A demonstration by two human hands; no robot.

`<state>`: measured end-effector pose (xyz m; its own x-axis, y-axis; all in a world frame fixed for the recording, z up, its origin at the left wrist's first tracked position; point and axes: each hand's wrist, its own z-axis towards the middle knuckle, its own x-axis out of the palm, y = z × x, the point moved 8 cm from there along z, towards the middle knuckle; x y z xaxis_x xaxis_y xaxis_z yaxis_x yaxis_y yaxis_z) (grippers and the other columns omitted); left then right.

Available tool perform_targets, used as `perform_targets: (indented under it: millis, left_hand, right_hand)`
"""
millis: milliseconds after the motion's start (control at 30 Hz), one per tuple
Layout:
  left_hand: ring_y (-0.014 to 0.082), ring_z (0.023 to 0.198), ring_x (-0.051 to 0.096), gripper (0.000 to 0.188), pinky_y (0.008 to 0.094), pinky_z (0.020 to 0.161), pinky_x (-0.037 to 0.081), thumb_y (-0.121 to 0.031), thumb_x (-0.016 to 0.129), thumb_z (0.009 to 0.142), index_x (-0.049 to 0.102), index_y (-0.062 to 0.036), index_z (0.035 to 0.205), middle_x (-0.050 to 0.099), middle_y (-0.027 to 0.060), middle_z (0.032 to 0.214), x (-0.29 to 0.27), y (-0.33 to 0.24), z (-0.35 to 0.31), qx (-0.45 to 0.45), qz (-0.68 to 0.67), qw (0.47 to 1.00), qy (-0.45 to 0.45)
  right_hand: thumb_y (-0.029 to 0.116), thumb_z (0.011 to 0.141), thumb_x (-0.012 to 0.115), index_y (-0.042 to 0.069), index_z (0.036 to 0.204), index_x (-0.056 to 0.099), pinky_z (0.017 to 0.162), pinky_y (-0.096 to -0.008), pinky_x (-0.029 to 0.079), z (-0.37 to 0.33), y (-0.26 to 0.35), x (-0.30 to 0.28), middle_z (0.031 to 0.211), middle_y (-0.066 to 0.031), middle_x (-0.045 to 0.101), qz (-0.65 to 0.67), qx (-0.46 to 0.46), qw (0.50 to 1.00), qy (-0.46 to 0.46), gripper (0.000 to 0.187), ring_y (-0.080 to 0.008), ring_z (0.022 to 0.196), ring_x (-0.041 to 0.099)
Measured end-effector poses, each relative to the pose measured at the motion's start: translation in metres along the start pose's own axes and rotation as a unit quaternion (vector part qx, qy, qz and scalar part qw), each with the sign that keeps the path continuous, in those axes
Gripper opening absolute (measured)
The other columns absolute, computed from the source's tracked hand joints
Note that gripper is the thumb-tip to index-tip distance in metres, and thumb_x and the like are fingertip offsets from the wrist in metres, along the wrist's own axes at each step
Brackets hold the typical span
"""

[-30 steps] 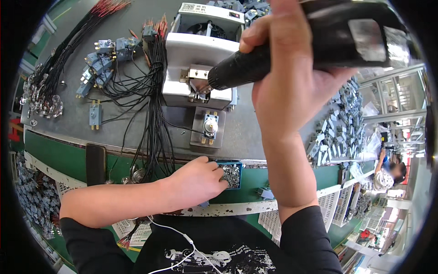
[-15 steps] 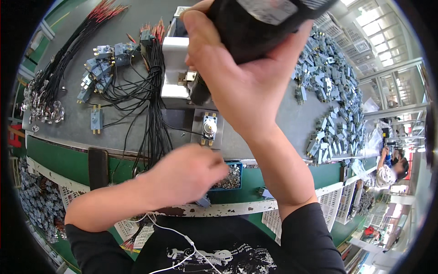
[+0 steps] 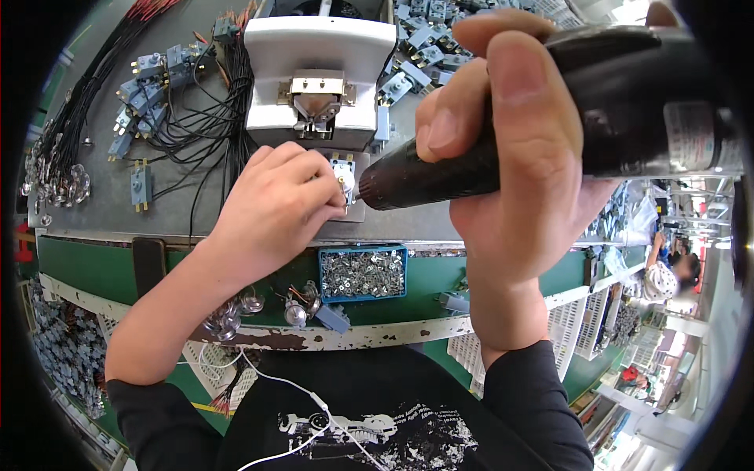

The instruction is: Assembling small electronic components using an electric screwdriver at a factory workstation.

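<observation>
Head view: the right hand (image 3: 542,177) is gripping the power screwdriver (image 3: 644,90); the left hand (image 3: 276,196) is curling, half-closed, at the grey electrical component (image 3: 345,170) on the metal plate (image 3: 353,212); its hold I cannot tell.

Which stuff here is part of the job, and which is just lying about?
Apparently in the job:
left hand, at the grey box
right hand, holding a black power tool
tray of metal bits

Probably just lying about:
dark slab at left
loose grey box near the front edge
white cord
</observation>
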<state>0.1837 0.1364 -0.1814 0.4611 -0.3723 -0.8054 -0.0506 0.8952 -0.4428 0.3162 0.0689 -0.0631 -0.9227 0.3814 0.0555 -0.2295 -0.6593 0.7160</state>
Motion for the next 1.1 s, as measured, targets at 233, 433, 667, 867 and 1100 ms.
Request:
perform_targets:
  millis: [233,433,667,867,1100]
  left_hand:
    - [0.0261,0.097,0.061,0.027,0.0404,0.085,0.045,-0.018,0.079,0.084,0.062,-0.0116,0.104,0.062,0.0043,0.095,0.004,0.013,-0.002,-0.063,-0.044,0.997,0.025]
    - [0.0265,0.098,0.062,0.032,0.041,0.085,0.045,-0.02,0.079,0.085,0.06,-0.0121,0.109,0.062,0.0051,0.097,0.004,0.014,-0.003,-0.065,-0.037,0.997,0.02]
    - [0.0272,0.1,0.062,0.034,0.0417,0.087,0.046,-0.02,0.079,0.086,0.06,-0.0123,0.113,0.062,0.0054,0.099,0.005,0.015,-0.003,-0.077,-0.047,0.995,0.031]
    - [0.0283,0.102,0.062,0.037,0.0425,0.089,0.046,-0.022,0.078,0.087,0.061,-0.0123,0.119,0.063,0.0069,0.103,0.007,0.016,-0.007,-0.063,-0.034,0.997,0.017]
    - [0.0299,0.103,0.062,0.04,0.0439,0.09,0.047,-0.024,0.078,0.087,0.06,-0.0122,0.122,0.063,0.0086,0.104,0.008,0.017,-0.005,-0.065,-0.043,0.997,0.019]
  right_hand:
    - [0.002,0.095,0.068,-0.009,0.113,0.058,0.064,-0.0317,0.056,-0.014,-0.008,0.008,0.078,-0.0107,0.066,-0.043,0.013,0.998,-0.041,0.023,-0.015,0.066,0.065]
    - [-0.012,0.085,0.073,-0.01,0.108,0.065,0.074,-0.0279,0.058,-0.011,-0.009,0.014,0.098,-0.0142,0.072,-0.012,0.0,0.998,-0.059,0.025,-0.0147,0.083,0.069]
    - [-0.01,0.087,0.072,-0.01,0.11,0.065,0.072,-0.0279,0.058,-0.008,-0.009,0.022,0.098,-0.0147,0.071,-0.015,0.002,0.999,-0.039,0.024,-0.0149,0.081,0.069]
    - [-0.009,0.088,0.071,-0.01,0.111,0.064,0.071,-0.0278,0.057,-0.009,-0.006,0.028,0.098,-0.0151,0.071,-0.012,0.004,1.0,-0.019,0.024,-0.015,0.079,0.068]
    - [-0.007,0.089,0.07,-0.01,0.112,0.063,0.07,-0.0278,0.056,-0.007,-0.007,0.034,0.098,-0.0156,0.07,-0.016,0.006,1.0,-0.004,0.024,-0.0151,0.077,0.067]
